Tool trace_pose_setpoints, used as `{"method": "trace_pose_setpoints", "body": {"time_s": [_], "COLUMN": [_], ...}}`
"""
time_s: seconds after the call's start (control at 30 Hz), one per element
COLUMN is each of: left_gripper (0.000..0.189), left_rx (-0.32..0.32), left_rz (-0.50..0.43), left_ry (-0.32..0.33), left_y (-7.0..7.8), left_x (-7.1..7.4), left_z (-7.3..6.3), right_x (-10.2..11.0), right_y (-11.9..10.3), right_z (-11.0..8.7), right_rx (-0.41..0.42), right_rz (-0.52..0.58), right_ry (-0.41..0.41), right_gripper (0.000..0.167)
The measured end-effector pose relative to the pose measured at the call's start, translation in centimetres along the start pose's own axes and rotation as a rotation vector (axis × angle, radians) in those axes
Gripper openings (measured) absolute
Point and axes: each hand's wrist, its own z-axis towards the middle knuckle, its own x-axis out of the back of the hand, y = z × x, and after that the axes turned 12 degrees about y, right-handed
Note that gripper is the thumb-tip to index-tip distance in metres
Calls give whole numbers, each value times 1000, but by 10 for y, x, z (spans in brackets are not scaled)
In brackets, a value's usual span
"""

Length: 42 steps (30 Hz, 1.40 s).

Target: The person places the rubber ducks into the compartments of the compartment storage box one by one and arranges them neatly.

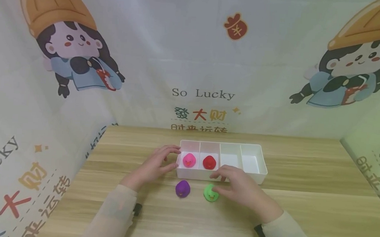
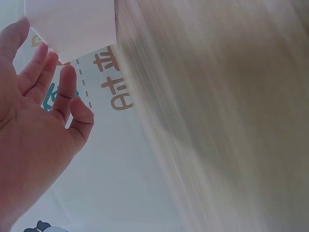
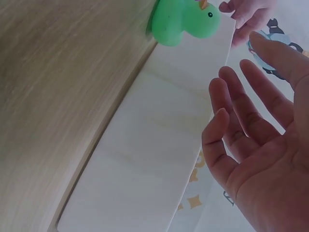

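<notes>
A white divided box [image 1: 193, 174] stands on the table, a pink rubber duck [image 1: 189, 160] in its leftmost compartment and a red rubber duck [image 1: 209, 162] in the one beside it. My left hand [image 1: 154, 167] is at the box's left end, fingertips and thumb right at its wall; the left wrist view shows those fingers relaxed and spread. In front of the box sit a purple rubber duck [image 1: 182, 189] and a green rubber duck [image 1: 210, 193]. Just right of the green one hovers my right hand [image 1: 241, 188], its palm empty and fingers loosely bent in the right wrist view.
The wooden table [image 1: 302, 198] runs back to a white printed cloth [image 1: 147, 76], which also hangs along both sides. The two right compartments [image 1: 250, 164] of the box hold nothing. Dark bands [image 1: 260, 232] sit at both wrists.
</notes>
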Motion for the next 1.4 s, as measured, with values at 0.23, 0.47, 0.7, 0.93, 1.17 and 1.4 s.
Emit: {"method": "trace_pose_setpoints", "body": {"time_s": [0.23,0.47,0.7,0.93,1.17,1.4], "left_gripper": [47,47,47,47,47,46], "left_rx": [7,16,-1,-11,9,-3], "left_rz": [-4,-4,-7,-11,-9,-3], "left_ry": [-7,-11,-4,0,-5,-2], "left_y": [0,0,-3,-4,-3,-2], "left_x": [1,1,-1,-1,-1,-1], "left_z": [-1,-1,-2,-1,0,1], "right_x": [-4,-10,-14,-16,-18,-20], "right_y": [0,0,-1,-3,-3,-2], "right_z": [-4,-6,-7,-7,-7,-7], "right_rx": [-8,-9,-29,-43,-32,-27], "right_rz": [-13,-6,-16,-31,-46,-58], "right_ry": [-35,-42,-78,-89,-80,-87], "right_gripper": [33,36,35,37,34,32]}}
